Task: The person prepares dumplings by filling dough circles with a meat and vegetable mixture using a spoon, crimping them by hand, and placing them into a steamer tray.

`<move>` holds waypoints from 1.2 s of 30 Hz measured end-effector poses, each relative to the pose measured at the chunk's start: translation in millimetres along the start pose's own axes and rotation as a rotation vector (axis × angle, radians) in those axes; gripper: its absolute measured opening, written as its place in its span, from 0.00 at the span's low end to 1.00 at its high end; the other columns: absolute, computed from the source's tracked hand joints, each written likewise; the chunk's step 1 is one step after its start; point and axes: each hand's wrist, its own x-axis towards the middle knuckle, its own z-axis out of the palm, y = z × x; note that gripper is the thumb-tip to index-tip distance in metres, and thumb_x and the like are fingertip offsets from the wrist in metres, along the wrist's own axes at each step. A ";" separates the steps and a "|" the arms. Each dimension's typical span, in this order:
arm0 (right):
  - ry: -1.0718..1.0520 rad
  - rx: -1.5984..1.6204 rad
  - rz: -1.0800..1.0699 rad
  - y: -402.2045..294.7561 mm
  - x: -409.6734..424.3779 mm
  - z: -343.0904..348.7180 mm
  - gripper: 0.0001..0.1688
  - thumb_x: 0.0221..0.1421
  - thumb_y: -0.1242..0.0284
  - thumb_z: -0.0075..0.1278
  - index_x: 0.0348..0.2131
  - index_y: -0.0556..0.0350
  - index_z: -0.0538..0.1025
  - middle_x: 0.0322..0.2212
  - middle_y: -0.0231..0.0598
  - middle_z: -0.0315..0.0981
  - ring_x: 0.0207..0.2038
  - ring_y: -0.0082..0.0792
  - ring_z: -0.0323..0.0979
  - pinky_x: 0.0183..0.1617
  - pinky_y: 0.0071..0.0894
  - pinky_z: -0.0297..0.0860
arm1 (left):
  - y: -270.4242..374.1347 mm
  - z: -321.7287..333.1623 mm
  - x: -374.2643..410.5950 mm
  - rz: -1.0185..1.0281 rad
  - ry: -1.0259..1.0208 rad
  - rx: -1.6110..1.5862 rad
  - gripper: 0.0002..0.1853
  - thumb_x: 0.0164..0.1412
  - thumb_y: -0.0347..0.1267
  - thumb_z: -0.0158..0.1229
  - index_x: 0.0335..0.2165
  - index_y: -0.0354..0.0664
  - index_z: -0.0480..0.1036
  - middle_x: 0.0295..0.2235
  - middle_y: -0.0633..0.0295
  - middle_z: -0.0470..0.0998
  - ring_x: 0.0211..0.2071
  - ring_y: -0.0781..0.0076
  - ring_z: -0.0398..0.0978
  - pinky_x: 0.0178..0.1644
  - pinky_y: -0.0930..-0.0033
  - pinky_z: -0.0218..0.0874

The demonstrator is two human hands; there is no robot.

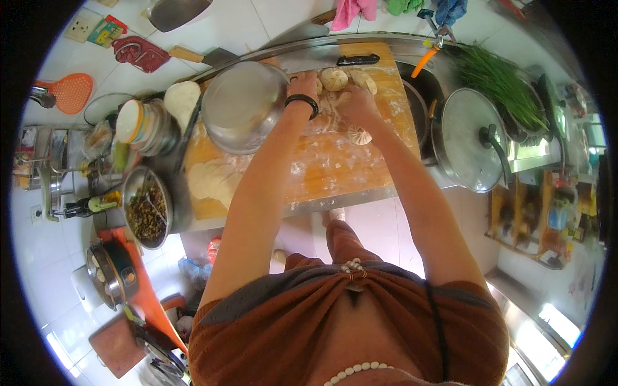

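Note:
Near the back of a floured wooden board [318, 169], my left hand [304, 86] rests over a pale dough piece, mostly hidden beneath the fingers, beside a large steel basin [246, 106]. To its right my right hand [355, 103] reaches down among the buns, fingers bent; whether it grips one is hidden. A pleated bun [334, 79] sits between and behind the hands, another dough piece [364, 82] lies just behind my right hand, and a third pleated bun [359, 135] is by my right wrist. Flat dough wrappers [212, 181] overlap at the board's left front.
A steel bowl of chopped filling [147, 207] and stacked bowls [137, 123] stand left. A black-handled tool [358, 59] lies at the board's back edge. Right of the board are a lidded pan [470, 140] and long green vegetables [504, 87]. An orange-handled tool [425, 62] hangs behind.

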 end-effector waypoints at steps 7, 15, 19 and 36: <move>-0.317 1.816 0.419 -14.0 -25.4 -49.4 0.22 0.54 0.62 0.49 0.45 0.54 0.69 0.42 0.43 0.68 0.42 0.42 0.70 0.38 0.48 0.72 | -27.7 6.6 -26.6 0.007 -0.127 -1.396 0.25 0.54 0.36 0.56 0.49 0.41 0.63 0.46 0.49 0.70 0.46 0.54 0.69 0.46 0.54 0.65; 0.126 0.214 -0.340 -105.5 -99.2 -48.9 0.29 0.45 0.69 0.56 0.48 0.56 0.67 0.40 0.45 0.69 0.44 0.47 0.67 0.46 0.38 0.67 | 14.4 55.4 -91.9 -0.091 -0.280 -2.909 0.31 0.61 0.53 0.40 0.48 0.37 0.62 0.48 0.52 0.68 0.48 0.54 0.66 0.53 0.52 0.58; 0.120 -0.080 -0.535 -128.7 -125.1 -40.0 0.30 0.43 0.70 0.56 0.48 0.54 0.68 0.42 0.44 0.67 0.49 0.48 0.62 0.52 0.45 0.61 | 22.3 70.3 -111.8 0.194 -0.440 -3.022 0.29 0.63 0.51 0.38 0.49 0.37 0.62 0.49 0.53 0.67 0.50 0.53 0.65 0.55 0.51 0.56; 0.129 -0.398 -0.219 -60.6 56.9 7.5 0.34 0.43 0.60 0.57 0.49 0.50 0.67 0.47 0.46 0.63 0.51 0.49 0.60 0.50 0.48 0.64 | -31.6 27.8 -218.1 0.033 -0.356 -3.160 0.30 0.59 0.45 0.49 0.55 0.41 0.57 0.54 0.48 0.61 0.56 0.49 0.57 0.58 0.48 0.53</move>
